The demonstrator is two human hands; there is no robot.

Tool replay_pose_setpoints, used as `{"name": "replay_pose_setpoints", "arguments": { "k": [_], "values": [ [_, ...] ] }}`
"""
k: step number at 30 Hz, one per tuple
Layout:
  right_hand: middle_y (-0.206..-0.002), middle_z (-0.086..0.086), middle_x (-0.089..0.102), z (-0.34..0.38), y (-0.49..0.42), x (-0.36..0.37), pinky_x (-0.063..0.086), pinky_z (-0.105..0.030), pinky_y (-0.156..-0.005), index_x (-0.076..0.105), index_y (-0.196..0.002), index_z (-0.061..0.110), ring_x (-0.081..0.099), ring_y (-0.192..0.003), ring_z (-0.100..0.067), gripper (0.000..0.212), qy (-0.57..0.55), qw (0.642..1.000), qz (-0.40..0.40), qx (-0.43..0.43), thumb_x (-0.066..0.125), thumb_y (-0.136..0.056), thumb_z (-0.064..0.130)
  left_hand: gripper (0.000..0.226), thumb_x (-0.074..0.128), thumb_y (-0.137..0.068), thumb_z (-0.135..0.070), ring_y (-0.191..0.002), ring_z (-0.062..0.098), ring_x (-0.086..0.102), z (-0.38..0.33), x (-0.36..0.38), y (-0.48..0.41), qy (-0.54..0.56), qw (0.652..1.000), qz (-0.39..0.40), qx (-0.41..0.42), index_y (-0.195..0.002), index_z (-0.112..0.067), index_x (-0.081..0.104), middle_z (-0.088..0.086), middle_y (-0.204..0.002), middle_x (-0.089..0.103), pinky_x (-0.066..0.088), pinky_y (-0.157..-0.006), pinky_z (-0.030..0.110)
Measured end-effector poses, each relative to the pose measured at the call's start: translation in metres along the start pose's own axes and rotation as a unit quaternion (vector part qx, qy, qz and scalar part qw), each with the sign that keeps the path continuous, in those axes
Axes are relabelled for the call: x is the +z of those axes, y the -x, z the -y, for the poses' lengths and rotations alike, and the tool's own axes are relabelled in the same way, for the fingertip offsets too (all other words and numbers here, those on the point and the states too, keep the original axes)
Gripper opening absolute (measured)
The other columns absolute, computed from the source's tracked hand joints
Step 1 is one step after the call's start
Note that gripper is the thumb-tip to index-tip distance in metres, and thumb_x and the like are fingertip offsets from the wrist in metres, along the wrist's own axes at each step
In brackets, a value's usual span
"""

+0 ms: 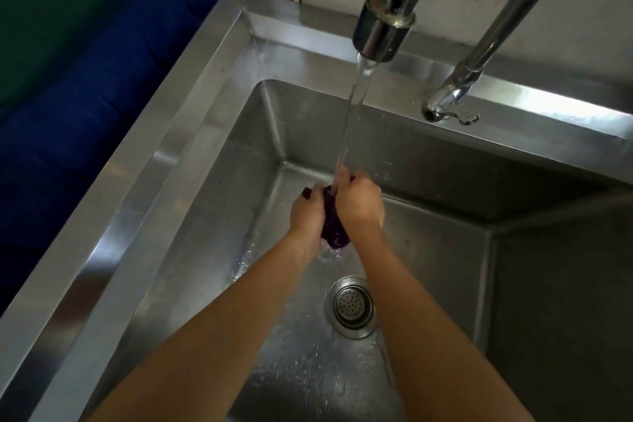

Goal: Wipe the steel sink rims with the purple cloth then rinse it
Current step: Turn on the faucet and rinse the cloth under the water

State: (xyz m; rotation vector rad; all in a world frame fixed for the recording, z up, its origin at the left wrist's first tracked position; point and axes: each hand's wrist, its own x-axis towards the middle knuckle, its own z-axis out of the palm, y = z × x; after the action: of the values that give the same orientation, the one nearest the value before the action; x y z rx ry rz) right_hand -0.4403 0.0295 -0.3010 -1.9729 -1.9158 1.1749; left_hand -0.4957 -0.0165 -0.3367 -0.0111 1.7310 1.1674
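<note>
The purple cloth (334, 228) is bunched up between both hands over the middle of the steel sink basin. My left hand (307, 212) grips its left side and my right hand (359, 202) grips its right side and top. A stream of water (356, 106) runs from the tall faucet spout (383, 27) onto the cloth and my right hand. Water drips from the cloth's lower end. The steel sink rim (164, 161) runs along the left and back of the basin.
A round drain strainer (352, 307) sits in the wet basin floor below my hands. A second, thinner tap (455, 103) hangs over the back rim at the right. Blue fabric (85, 79) lies beyond the left rim.
</note>
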Motion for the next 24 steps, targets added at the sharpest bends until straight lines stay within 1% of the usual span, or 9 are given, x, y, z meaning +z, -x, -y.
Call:
{"name": "replay_pose_setpoints", "arguments": {
  "k": [3, 8, 12, 13, 15, 17, 19, 21, 24],
  "values": [
    [-0.119, -0.022, 0.056, -0.008, -0.004, -0.003, 0.047, -0.045, -0.085, 0.043, -0.115, 0.002, 0.057, -0.106, -0.039, 0.048, 0.002, 1.000, -0.005, 0.023, 0.034, -0.096, 0.046, 0.028, 0.045, -0.094, -0.033, -0.082, 0.022, 0.068, 0.003, -0.005, 0.003, -0.028, 1.000, 0.001, 0.011, -0.097, -0.011, 0.063, 0.010, -0.092, 0.069, 0.057, -0.072, 0.038],
    [-0.123, -0.022, 0.052, -0.009, 0.014, -0.004, 0.035, -0.031, -0.092, 0.050, -0.122, -0.002, 0.051, -0.111, -0.035, 0.042, -0.071, 0.992, -0.013, -0.100, 0.041, -0.096, 0.031, 0.042, 0.037, -0.094, -0.045, -0.053, 0.012, 0.066, -0.016, -0.012, 0.000, 0.119, 0.976, 0.155, -0.094, -0.079, -0.020, 0.067, -0.002, -0.064, 0.071, 0.052, -0.053, 0.023],
    [-0.142, -0.014, 0.046, -0.013, 0.048, 0.004, 0.025, -0.011, -0.106, 0.047, -0.135, 0.003, 0.043, -0.130, -0.021, 0.043, -0.077, 0.968, 0.099, -0.217, 0.039, -0.092, 0.001, 0.056, 0.047, -0.086, -0.062, -0.062, 0.016, 0.063, -0.016, -0.012, 0.001, 0.197, 0.957, 0.198, -0.079, -0.057, -0.018, 0.066, 0.000, -0.060, 0.063, 0.046, -0.092, 0.038],
    [-0.145, -0.007, 0.042, -0.016, 0.054, 0.001, 0.020, -0.004, -0.105, 0.047, -0.135, 0.006, 0.038, -0.134, -0.015, 0.044, -0.084, 0.961, 0.121, -0.232, 0.041, -0.092, 0.000, 0.057, 0.048, -0.086, -0.062, -0.060, 0.016, 0.062, -0.016, -0.011, 0.004, 0.194, 0.957, 0.199, -0.079, -0.057, -0.016, 0.063, 0.001, -0.059, 0.061, 0.047, -0.093, 0.039],
    [-0.136, 0.007, 0.045, -0.020, 0.057, -0.011, 0.022, 0.006, -0.095, 0.057, -0.127, 0.009, 0.040, -0.127, -0.003, 0.038, -0.122, 0.957, 0.156, -0.211, 0.045, -0.092, 0.002, 0.051, 0.049, -0.089, -0.053, -0.050, 0.014, 0.061, -0.016, -0.010, 0.004, 0.197, 0.962, 0.168, -0.087, -0.060, -0.013, 0.061, 0.002, -0.055, 0.060, 0.057, -0.068, 0.027],
    [-0.116, 0.004, 0.062, -0.024, 0.053, -0.029, 0.038, -0.002, -0.090, 0.069, -0.110, 0.008, 0.057, -0.114, -0.010, 0.029, -0.197, 0.956, 0.159, -0.147, 0.047, -0.092, 0.003, 0.037, 0.052, -0.090, -0.040, -0.047, 0.011, 0.062, -0.018, -0.008, 0.004, 0.212, 0.958, 0.166, -0.098, -0.067, -0.014, 0.064, 0.000, -0.056, 0.064, 0.052, -0.048, 0.019],
    [-0.100, -0.005, 0.070, -0.026, 0.047, -0.049, 0.051, -0.023, -0.085, 0.070, -0.097, 0.010, 0.067, -0.095, -0.021, 0.026, -0.261, 0.952, 0.134, -0.084, 0.046, -0.092, 0.004, 0.034, 0.047, -0.091, -0.030, -0.048, 0.013, 0.063, -0.022, -0.004, 0.010, 0.198, 0.956, 0.193, -0.103, -0.069, -0.017, 0.069, -0.002, -0.060, 0.068, 0.050, -0.047, 0.019],
    [-0.093, -0.008, 0.069, -0.026, 0.043, -0.068, 0.052, -0.026, -0.070, 0.066, -0.091, 0.014, 0.066, -0.081, -0.020, 0.022, -0.279, 0.954, 0.101, -0.043, 0.044, -0.095, 0.012, 0.041, 0.040, -0.092, -0.023, -0.052, 0.020, 0.060, -0.025, 0.000, 0.016, 0.168, 0.954, 0.223, -0.106, -0.063, -0.019, 0.069, 0.000, -0.066, 0.066, 0.048, -0.051, 0.023],
    [-0.089, -0.006, 0.069, -0.020, 0.035, -0.096, 0.048, -0.027, -0.061, 0.061, -0.096, 0.014, 0.063, -0.069, -0.017, 0.031, -0.303, 0.952, 0.032, -0.006, 0.038, -0.098, 0.034, 0.018, 0.041, -0.087, -0.012, -0.047, 0.024, 0.057, -0.034, 0.003, 0.027, 0.144, 0.957, 0.231, -0.099, -0.081, -0.016, 0.057, 0.010, -0.074, 0.058, 0.043, -0.041, 0.018]
  ]
}}
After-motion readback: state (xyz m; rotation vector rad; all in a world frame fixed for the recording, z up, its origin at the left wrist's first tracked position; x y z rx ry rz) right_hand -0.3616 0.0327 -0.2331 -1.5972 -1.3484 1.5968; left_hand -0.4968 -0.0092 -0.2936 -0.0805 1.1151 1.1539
